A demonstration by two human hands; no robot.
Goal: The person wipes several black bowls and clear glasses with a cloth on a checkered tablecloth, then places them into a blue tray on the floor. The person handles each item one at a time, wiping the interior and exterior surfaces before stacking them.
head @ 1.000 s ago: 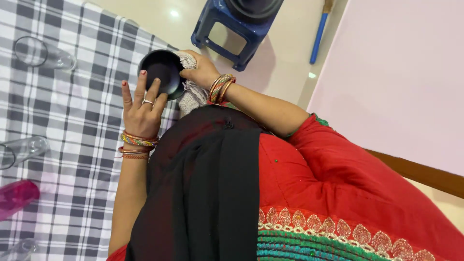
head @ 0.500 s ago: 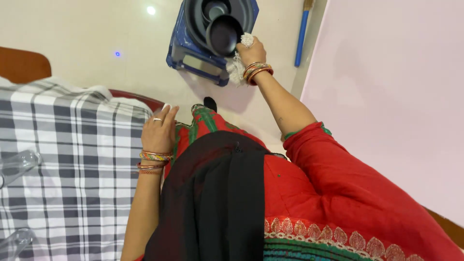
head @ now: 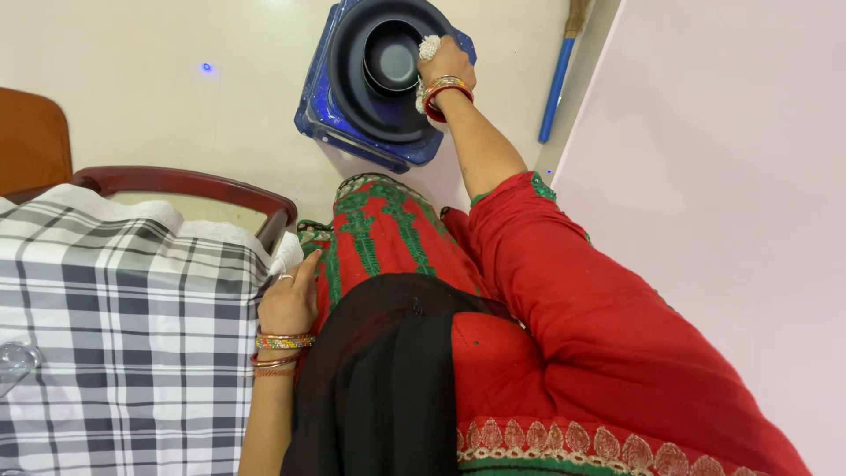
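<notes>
The person's right hand point(head: 448, 62) reaches down to a blue plastic stool point(head: 322, 106) standing on the pale floor point(head: 176, 106), its fingers closed around a whitish knitted cloth point(head: 428, 46) that bunches out above the knuckles and below the wrist. The hand rests at the rim of a small black bowl point(head: 391, 60), which sits nested inside a larger black bowl point(head: 352, 88) on top of the stool; whether the fingers also pinch the small bowl's rim cannot be told, since the hand covers that edge. Coloured bangles circle the right wrist. The left hand point(head: 289, 301) lies loosely curled, holding nothing, with its fingertips against the edge of a table covered in a grey-and-white checked cloth point(head: 123, 335), a ring showing on one finger and bangles on the wrist. A dark wooden chair back point(head: 176, 183) curves along the far side of the checked cloth. A clear glass point(head: 12, 363) lies on the cloth at the left edge of the view. Beyond the stool a blue-handled broom point(head: 557, 84) leans at the foot of a pale pink wall point(head: 731, 176). The person wears red clothing with green embroidery and a black scarf.
</notes>
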